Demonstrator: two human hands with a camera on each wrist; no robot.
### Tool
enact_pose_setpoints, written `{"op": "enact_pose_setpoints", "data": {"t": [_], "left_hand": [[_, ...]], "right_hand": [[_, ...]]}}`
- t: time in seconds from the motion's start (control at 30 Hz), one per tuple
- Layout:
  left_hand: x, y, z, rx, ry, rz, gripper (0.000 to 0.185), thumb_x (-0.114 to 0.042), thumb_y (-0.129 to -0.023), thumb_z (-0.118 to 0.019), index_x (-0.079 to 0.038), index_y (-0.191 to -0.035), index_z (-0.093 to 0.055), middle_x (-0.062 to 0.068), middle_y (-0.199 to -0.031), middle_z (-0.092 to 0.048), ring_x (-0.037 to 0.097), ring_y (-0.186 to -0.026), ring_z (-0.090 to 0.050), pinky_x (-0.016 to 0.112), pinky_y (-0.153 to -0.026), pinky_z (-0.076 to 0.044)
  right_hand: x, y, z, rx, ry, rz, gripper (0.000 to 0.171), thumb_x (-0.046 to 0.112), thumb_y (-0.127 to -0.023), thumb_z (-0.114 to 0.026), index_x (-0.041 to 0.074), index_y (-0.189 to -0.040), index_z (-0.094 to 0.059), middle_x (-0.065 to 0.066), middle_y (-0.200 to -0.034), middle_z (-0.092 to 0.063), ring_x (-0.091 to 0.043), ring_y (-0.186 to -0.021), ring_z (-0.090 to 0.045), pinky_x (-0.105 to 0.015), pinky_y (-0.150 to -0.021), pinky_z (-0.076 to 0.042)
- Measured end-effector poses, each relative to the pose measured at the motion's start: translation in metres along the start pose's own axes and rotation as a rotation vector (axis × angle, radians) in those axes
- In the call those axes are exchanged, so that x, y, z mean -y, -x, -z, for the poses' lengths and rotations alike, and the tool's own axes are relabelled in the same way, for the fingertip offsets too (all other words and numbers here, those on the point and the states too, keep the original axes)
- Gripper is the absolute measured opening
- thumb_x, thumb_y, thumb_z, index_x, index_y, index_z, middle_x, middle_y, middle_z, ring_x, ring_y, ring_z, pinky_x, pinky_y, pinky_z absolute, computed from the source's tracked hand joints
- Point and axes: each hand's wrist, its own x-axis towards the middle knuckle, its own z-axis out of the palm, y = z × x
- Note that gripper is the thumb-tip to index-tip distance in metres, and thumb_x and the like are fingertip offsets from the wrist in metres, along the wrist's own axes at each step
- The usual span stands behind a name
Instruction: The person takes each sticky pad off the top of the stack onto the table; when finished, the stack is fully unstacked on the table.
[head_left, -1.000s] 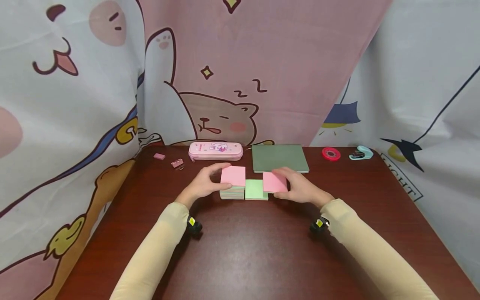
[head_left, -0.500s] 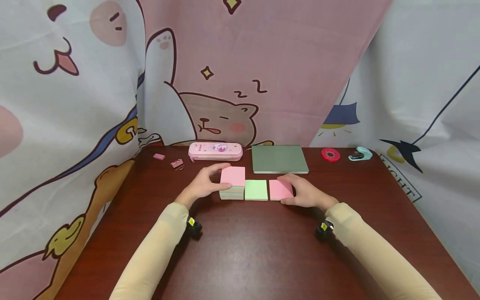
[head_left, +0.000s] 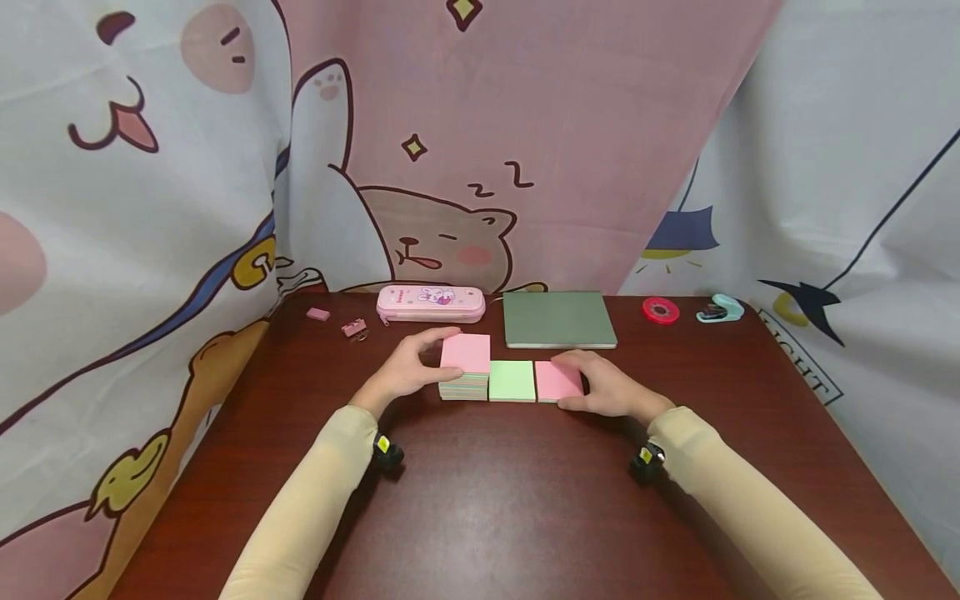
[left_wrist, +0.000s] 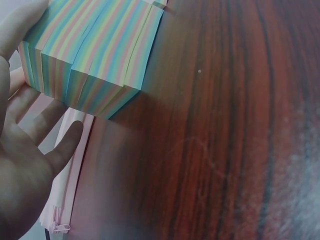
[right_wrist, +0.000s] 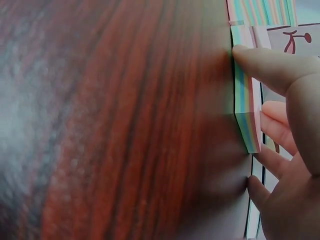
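Note:
A tall multicoloured sticky-note stack (head_left: 465, 367) with a pink top sheet stands on the dark wooden table (head_left: 487, 500). My left hand (head_left: 405, 372) grips it from the left, thumb and fingers curled round its sides (left_wrist: 90, 55). A thin green-topped pad (head_left: 512, 380) lies flat against its right side. Right of that lies a thin pink-topped pad (head_left: 557, 380), touching the green one. My right hand (head_left: 611, 387) pinches this pad (right_wrist: 245, 100), thumb (right_wrist: 265, 65) at the near edge and fingers at the far edge.
Along the table's back edge lie a pink eraser (head_left: 318, 313), a binder clip (head_left: 355, 327), a pink pencil case (head_left: 431, 302), a green notebook (head_left: 559, 319), a red tape roll (head_left: 661, 310) and a teal stapler (head_left: 720, 309). Cartoon cloth hangs behind and at both sides.
My right hand brought the pink-topped pad down onto the table right of the green pad, then slid it left against it. The left hand stayed on the tall stack.

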Motion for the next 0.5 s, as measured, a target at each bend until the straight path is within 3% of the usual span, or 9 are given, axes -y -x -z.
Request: {"op": "enact_pose_setpoints", "data": {"t": [0.5], "left_hand": [[0.0000,0.0013,-0.0006,0.001,0.013,-0.004,0.074,-0.022,-0.085,-0.091,-0.011,-0.151,-0.058,0.009,-0.145,-0.064,0.032,-0.132,-0.061,0.053,-0.109,-0.051]], "right_hand": [[0.0018,-0.0007,0.0005,-0.016,0.013,-0.001,0.078,0.036,-0.085,-0.087,0.004,-0.149,-0.056,-0.015,-0.147,-0.059,-0.036,-0.136,-0.054,-0.060,-0.113,-0.045]]}}
